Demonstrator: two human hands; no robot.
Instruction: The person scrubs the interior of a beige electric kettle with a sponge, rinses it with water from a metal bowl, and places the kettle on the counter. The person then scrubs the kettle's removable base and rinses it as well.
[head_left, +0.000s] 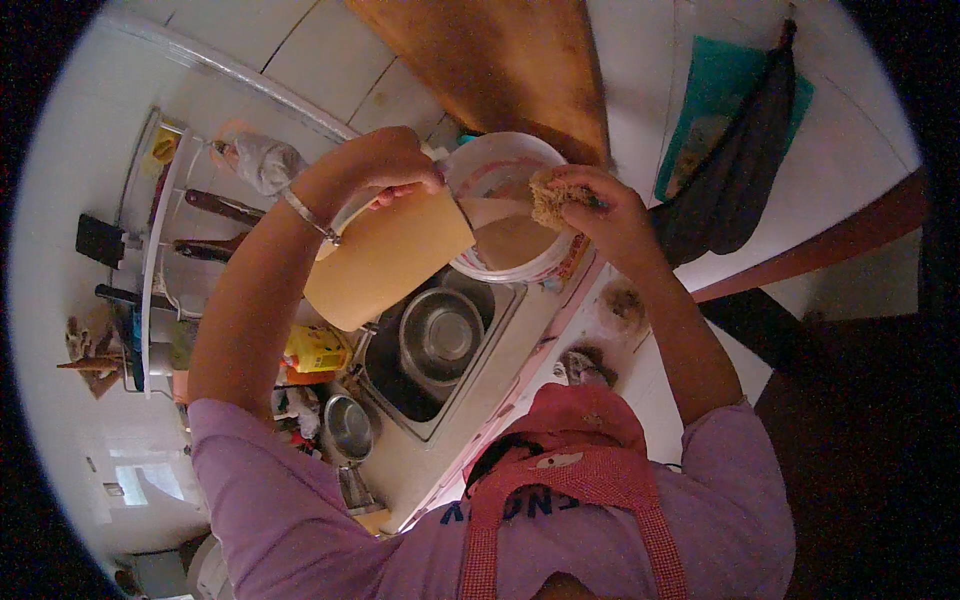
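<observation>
My left hand (401, 169) grips the handle of a yellow jug (390, 259), which is tipped sideways with its mouth towards a white bucket (536, 274). At the jug's rim a pale streak, apparently poured liquid (495, 210), reaches into the bucket. Cloudy brownish liquid (514, 244) lies inside the bucket. On the bucket's right side, my right hand (607, 206) holds a tan scrubbing pad (553, 201) over the rim. The fingers of my left hand are partly hidden behind the jug.
Below the jug, a metal bowl (442, 334) sits in a steel sink (431, 435). A metal pan (349, 427) and a yellow packet (319, 349) are at its left. Utensils hang from a white rack (161, 247). A wooden board (517, 60) stands behind the bucket; dark cloth (739, 172) hangs right.
</observation>
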